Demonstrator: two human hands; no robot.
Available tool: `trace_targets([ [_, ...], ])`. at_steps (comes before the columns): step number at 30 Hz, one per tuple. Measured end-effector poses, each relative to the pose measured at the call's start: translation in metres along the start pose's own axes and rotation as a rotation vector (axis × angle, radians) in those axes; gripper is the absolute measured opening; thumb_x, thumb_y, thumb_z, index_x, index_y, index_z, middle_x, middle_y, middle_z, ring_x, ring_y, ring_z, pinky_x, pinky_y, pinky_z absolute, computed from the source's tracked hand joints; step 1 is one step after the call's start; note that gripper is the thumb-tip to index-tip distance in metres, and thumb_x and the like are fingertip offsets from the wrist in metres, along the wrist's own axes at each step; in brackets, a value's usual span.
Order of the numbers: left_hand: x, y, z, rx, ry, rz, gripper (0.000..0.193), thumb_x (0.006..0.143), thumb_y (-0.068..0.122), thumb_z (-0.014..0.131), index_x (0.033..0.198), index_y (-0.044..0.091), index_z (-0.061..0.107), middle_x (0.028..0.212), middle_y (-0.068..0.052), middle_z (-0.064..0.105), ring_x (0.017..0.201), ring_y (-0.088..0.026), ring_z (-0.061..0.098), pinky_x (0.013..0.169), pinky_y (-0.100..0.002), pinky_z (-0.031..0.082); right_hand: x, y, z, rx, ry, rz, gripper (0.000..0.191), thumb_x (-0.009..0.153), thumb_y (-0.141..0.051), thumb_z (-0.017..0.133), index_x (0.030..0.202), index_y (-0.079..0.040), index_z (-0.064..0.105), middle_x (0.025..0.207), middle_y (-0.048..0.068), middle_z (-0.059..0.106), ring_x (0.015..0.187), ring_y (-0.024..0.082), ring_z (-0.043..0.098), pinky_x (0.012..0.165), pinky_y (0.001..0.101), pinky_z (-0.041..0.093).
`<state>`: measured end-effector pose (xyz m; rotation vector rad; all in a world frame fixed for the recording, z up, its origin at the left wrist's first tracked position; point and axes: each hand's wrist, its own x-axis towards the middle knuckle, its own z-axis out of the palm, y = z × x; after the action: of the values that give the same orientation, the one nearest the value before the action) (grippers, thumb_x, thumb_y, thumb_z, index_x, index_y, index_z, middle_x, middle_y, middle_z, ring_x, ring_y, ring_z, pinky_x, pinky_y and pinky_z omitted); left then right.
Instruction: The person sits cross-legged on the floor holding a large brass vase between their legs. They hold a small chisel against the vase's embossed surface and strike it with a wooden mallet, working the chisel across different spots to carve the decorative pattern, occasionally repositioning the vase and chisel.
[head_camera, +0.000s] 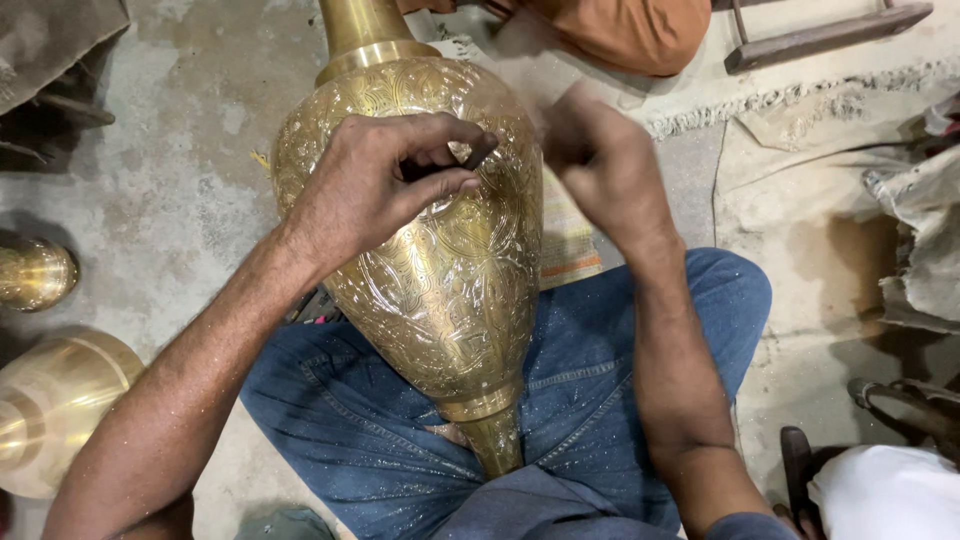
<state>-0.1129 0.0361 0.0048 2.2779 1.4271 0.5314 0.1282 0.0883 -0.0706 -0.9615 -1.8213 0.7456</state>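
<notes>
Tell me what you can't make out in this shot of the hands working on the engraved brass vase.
Head view only:
- Right hand: motion-blurred, so what it holds cannot be told.
- Small dark tool in the left hand: mostly hidden by the fingers.
- Large engraved brass vase: neck cut off by the top edge, far end hidden between the blue-jeaned legs.
- Plain brass vessel: cut off by the left edge.

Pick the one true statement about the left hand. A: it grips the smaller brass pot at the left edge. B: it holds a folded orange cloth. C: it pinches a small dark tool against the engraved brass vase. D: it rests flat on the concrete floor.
C: the left hand pinches a small dark tool against the engraved brass vase lying across the lap.
</notes>
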Motion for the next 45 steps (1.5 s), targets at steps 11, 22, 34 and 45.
trace_targets([
  [11, -0.002, -0.005, -0.002, -0.032, 0.023, 0.049, 0.037, 0.092, 0.022, 0.078, 0.126, 0.010, 0.071, 0.111, -0.009, 0.079, 0.092, -0.019, 0.078, 0.082, -0.037, 0.066, 0.004, 0.002, 0.006, 0.168, -0.001, 0.084, 0.020, 0.104, -0.015, 0.077, 0.107, -0.007, 0.059, 0.090, 0.005, 0.060, 0.086, 0.019, 0.065, 0.079, 0.0395, 0.063],
  [22, -0.003, -0.006, -0.001, -0.037, 0.023, 0.078, 0.036, 0.094, 0.023, 0.077, 0.127, 0.011, 0.071, 0.111, -0.010, 0.079, 0.094, -0.019, 0.078, 0.083, -0.037, 0.066, 0.002, 0.002, 0.004, -0.048, 0.030, -0.022, 0.020, 0.100, -0.013, 0.076, 0.110, -0.005, 0.061, 0.092, 0.006, 0.066, 0.088, 0.020, 0.068, 0.081, 0.0394, 0.061],
  [34, -0.004, -0.008, -0.001, -0.012, 0.036, 0.027, 0.035, 0.092, 0.023, 0.079, 0.124, 0.011, 0.072, 0.111, -0.010, 0.079, 0.091, -0.018, 0.078, 0.081, -0.035, 0.065, 0.001, 0.010, 0.007, -0.111, 0.088, 0.032, 0.046, 0.096, -0.016, 0.077, 0.131, -0.011, 0.048, 0.088, 0.001, 0.065, 0.080, 0.018, 0.067, 0.077, 0.0385, 0.059],
  [45, 0.001, 0.002, 0.009, 0.034, 0.102, 0.091, 0.034, 0.096, 0.025, 0.077, 0.126, 0.008, 0.072, 0.110, -0.012, 0.078, 0.090, -0.019, 0.078, 0.078, -0.036, 0.065, 0.006, 0.008, 0.011, -0.600, -0.009, -0.127, 0.022, 0.093, -0.005, 0.075, 0.108, -0.008, 0.059, 0.087, 0.006, 0.068, 0.078, 0.019, 0.066, 0.071, 0.0410, 0.058],
])
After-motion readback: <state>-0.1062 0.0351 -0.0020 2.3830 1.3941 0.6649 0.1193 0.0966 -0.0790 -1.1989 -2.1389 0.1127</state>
